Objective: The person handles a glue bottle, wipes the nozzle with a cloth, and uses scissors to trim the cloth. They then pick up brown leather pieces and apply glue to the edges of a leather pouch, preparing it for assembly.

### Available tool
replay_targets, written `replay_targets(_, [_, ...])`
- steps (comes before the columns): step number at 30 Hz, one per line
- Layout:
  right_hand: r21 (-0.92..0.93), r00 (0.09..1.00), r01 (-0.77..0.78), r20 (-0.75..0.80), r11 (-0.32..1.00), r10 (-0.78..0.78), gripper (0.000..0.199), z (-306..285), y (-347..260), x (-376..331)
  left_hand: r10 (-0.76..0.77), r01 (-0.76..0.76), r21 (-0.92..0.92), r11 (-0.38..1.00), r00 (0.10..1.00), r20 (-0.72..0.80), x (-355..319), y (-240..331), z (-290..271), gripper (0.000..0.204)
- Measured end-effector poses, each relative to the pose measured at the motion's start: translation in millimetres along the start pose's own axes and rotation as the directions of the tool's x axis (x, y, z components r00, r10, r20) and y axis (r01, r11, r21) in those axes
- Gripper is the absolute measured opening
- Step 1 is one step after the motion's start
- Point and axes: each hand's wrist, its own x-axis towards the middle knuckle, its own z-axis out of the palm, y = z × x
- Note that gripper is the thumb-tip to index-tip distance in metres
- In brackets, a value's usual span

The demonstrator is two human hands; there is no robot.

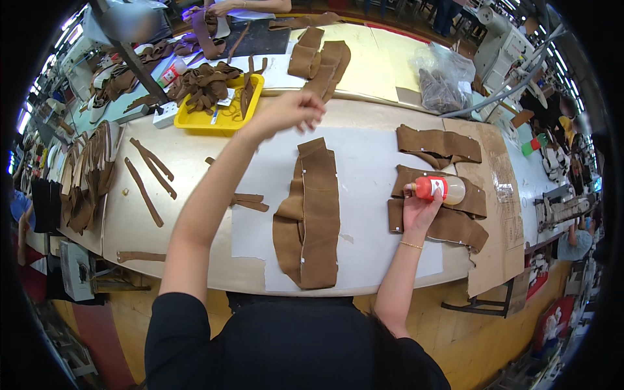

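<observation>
My right hand (pixel 418 209) grips a small glue bottle (pixel 442 189) with a red cap and label, held sideways over brown suede pieces (pixel 448 224) at the right of the table. My left hand (pixel 289 112) is raised above the table with fingers curled, near the yellow tray (pixel 224 120); whether it holds anything small I cannot tell. A long brown suede piece (pixel 315 214) lies flat on white paper (pixel 370 195) between my arms.
Loose brown strips (pixel 151 179) lie at the left. A stack of cut leather (pixel 88 175) sits at the far left edge. More folded suede (pixel 318 58) and a plastic bag (pixel 442 78) are at the back. Cardboard (pixel 500 214) covers the right end. Another person's hands (pixel 224 8) work at the far side.
</observation>
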Motion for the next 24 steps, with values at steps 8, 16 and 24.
replay_targets(8, [-0.061,0.998,-0.056,0.029,0.997,0.058,0.045,1,-3,-7,-0.44,0.425,-0.215,0.879,0.897,-0.028,-90,-71,53,0.023])
replay_targets(16, [-0.111,0.939,-0.313,0.116,0.943,0.325,0.053,32,21,-14,-0.464,0.452,-0.106,0.886,0.86,-0.211,-111,-55,101,0.033])
replay_targets(24, [-0.105,0.729,-0.669,0.106,0.736,0.677,0.06,89,76,-1,-0.265,0.282,-0.002,0.959,0.9,-0.347,-105,-71,114,0.024])
